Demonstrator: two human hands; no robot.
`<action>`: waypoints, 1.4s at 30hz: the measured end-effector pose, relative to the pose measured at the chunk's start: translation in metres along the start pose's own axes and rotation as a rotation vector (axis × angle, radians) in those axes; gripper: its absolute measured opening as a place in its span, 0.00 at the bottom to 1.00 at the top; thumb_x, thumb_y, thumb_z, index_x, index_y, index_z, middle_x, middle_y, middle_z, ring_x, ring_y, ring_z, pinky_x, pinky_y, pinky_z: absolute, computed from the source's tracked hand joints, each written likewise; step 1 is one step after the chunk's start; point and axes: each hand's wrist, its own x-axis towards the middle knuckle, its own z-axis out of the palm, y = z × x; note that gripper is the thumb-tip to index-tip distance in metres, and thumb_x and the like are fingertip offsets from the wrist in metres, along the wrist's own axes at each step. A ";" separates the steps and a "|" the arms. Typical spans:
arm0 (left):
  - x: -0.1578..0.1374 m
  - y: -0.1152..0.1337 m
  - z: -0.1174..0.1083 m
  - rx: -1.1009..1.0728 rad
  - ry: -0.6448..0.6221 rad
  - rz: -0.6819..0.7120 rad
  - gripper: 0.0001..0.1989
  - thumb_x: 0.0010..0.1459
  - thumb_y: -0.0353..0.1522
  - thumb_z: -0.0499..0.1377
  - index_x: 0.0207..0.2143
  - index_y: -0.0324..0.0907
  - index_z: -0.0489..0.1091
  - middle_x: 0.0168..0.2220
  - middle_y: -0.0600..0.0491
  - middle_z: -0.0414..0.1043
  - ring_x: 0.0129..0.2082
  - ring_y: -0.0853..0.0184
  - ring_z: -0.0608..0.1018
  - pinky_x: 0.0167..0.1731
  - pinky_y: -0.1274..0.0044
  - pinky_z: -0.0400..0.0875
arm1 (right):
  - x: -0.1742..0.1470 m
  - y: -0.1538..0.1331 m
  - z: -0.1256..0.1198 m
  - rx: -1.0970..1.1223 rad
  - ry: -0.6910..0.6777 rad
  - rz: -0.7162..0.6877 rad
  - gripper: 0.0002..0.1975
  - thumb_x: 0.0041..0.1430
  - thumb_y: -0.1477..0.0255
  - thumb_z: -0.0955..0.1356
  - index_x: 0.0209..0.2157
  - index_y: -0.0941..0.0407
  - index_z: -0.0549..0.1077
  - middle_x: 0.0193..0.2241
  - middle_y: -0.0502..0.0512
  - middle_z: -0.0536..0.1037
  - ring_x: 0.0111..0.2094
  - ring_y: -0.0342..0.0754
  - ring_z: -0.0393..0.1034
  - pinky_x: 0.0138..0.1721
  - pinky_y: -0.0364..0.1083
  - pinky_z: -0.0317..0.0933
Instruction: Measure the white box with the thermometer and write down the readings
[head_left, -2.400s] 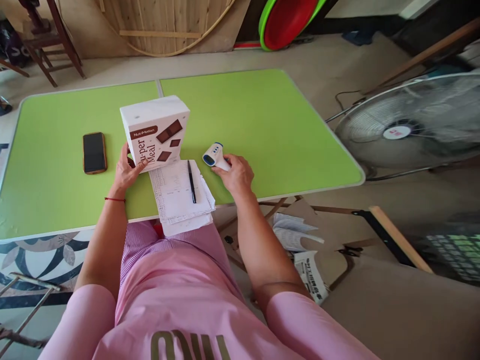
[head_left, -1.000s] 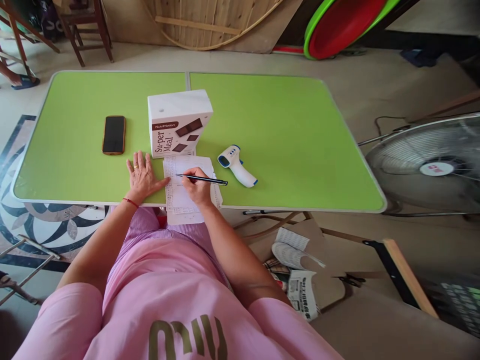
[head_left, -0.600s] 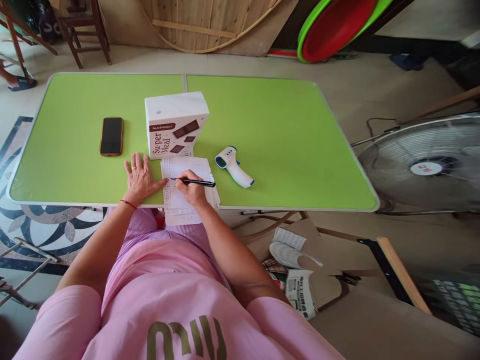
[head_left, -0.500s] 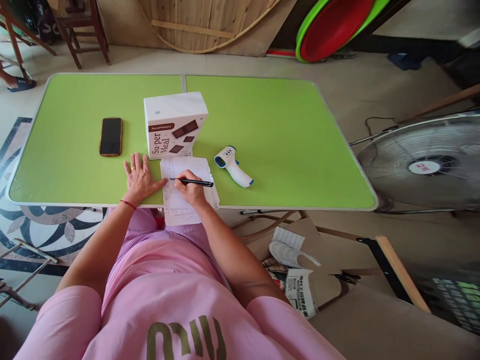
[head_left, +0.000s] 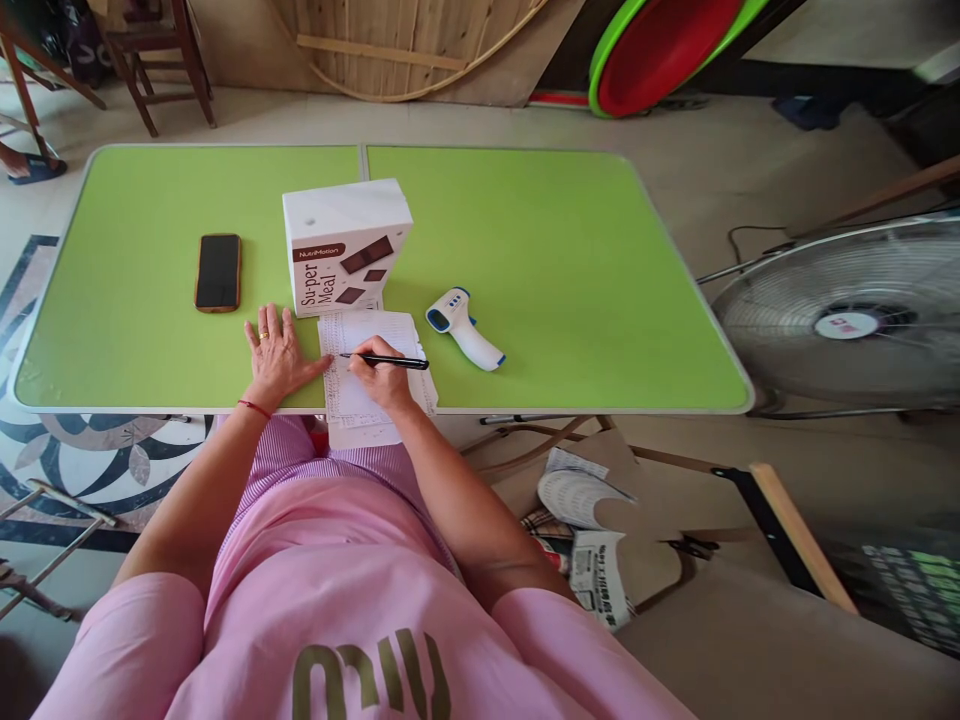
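While two hands (head_left: 277, 360) (head_left: 382, 378) touch papers (head_left: 350, 402), one pen (head_left: 397, 361) gripped

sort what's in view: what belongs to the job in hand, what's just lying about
Seems to belong:
pen, in the right hand
papers, with the left hand at their edge

Seems just lying about:
phone
fan
box and thermometer, untouched but near the papers, so possibly part of it

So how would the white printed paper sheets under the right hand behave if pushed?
Probably floppy: the white printed paper sheets look thin, with a ragged edge. They may slide apart, since a lower sheet sticks out past the upper ones. Pushed nearer, they'd likely sag or slip off: they overhang the near edge of the green rectangular table.
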 end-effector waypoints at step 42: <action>0.002 -0.003 -0.004 -0.037 -0.006 0.011 0.66 0.61 0.59 0.68 0.86 0.28 0.51 0.88 0.26 0.43 0.89 0.32 0.45 0.85 0.40 0.36 | -0.001 -0.001 -0.002 -0.048 0.124 0.000 0.12 0.61 0.62 0.68 0.28 0.46 0.61 0.22 0.46 0.70 0.26 0.48 0.65 0.32 0.46 0.65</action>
